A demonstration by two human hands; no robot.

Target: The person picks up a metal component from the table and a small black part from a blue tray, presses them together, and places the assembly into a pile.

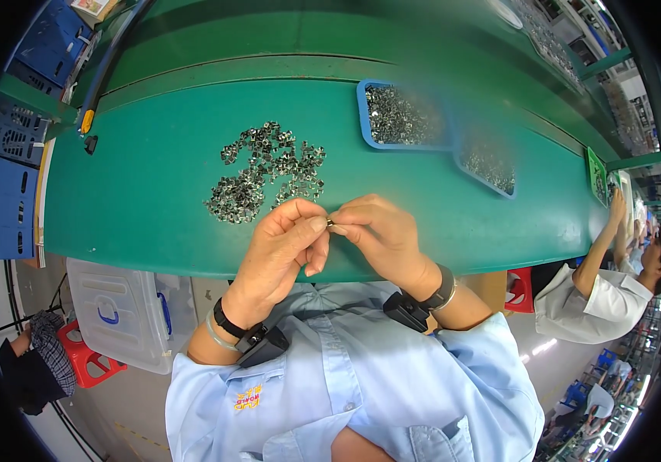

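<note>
Silvery metal parts point(238, 197) lay heaped on the green worktop point(130, 200) while the left hand point(272, 250) and right hand point(389, 240) pinched a small piece point(329, 222) between their fingers point(316, 224).

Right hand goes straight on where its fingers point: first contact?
Likely the left hand, its thumb and fingertips facing the right hand across the small metal part pinched between them. Exact depth is unclear from this single view.
</note>
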